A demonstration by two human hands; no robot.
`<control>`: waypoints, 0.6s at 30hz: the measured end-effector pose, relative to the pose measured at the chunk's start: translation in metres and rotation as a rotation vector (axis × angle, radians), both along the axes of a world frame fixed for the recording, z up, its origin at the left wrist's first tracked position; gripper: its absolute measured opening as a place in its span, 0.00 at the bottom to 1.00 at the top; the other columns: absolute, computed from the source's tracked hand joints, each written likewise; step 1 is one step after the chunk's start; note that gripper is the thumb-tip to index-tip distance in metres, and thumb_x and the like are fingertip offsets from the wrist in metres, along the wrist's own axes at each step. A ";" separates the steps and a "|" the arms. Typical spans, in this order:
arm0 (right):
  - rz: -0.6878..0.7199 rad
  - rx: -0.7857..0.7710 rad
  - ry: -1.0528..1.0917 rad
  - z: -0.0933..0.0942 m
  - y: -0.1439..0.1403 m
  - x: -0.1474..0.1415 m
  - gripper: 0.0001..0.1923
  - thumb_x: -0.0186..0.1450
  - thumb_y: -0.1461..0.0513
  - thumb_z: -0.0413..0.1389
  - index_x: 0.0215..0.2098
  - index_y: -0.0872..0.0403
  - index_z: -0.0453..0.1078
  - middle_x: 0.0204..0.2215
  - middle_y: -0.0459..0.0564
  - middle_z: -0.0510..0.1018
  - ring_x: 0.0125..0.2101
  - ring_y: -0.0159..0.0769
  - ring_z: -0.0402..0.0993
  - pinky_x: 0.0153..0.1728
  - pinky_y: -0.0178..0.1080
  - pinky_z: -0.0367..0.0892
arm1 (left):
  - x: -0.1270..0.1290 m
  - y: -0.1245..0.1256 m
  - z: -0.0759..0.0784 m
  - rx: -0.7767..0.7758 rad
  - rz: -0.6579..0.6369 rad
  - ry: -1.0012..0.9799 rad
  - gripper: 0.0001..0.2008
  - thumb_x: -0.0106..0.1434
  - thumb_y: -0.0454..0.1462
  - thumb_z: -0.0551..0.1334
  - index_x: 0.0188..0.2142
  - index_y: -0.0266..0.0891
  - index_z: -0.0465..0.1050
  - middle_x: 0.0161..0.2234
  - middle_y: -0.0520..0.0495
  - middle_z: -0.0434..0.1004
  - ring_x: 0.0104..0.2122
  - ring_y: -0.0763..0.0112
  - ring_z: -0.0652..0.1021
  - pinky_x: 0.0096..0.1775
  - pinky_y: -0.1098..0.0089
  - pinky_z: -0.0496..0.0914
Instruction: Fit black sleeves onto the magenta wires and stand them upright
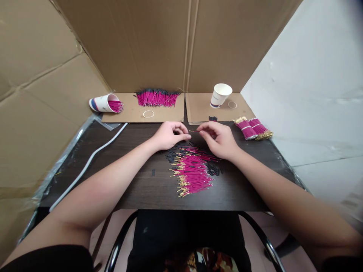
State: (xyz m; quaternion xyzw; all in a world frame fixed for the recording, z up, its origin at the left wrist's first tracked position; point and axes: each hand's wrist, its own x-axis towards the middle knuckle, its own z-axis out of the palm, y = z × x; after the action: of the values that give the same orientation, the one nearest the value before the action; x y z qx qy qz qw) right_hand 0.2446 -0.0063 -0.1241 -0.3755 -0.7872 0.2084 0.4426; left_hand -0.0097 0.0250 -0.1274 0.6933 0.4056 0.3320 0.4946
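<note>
My left hand (170, 135) and my right hand (218, 139) meet over the dark table (136, 185), fingertips almost touching. Between them they pinch one thin magenta wire piece (194, 131), held level. What the left fingertips grip at its end is too small to make out. Just below the hands lies a loose pile of magenta wires with gold tips (193, 172). Small black sleeves (173, 155) are scattered around and under that pile.
Two banded bundles of magenta wires (253, 128) lie at the right. At the back, cardboard sheets carry a fanned row of wires (157, 98), a tipped paper cup holding wires (104, 103), an upright paper cup (220, 95) and rubber bands (148, 113). A white cable (85, 166) crosses the left side.
</note>
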 end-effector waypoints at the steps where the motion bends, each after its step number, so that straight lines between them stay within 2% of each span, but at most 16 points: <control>1: -0.001 0.011 -0.002 0.001 -0.001 0.000 0.07 0.78 0.61 0.60 0.45 0.52 0.80 0.38 0.52 0.86 0.30 0.40 0.75 0.32 0.43 0.69 | 0.000 0.000 0.000 -0.002 0.000 0.001 0.13 0.62 0.41 0.78 0.38 0.36 0.81 0.34 0.41 0.88 0.33 0.66 0.84 0.38 0.66 0.73; 18: 0.039 0.084 -0.049 0.004 -0.003 0.000 0.07 0.77 0.65 0.58 0.45 0.52 0.79 0.36 0.50 0.84 0.30 0.39 0.74 0.32 0.42 0.69 | 0.000 0.000 -0.001 0.012 0.000 0.021 0.14 0.63 0.43 0.78 0.39 0.36 0.82 0.34 0.41 0.88 0.33 0.65 0.85 0.38 0.65 0.74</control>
State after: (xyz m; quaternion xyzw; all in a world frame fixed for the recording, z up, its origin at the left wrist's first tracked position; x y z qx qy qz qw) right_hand 0.2449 -0.0091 -0.1205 -0.3463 -0.8130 0.1744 0.4343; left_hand -0.0101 0.0245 -0.1281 0.6996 0.4087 0.3272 0.4864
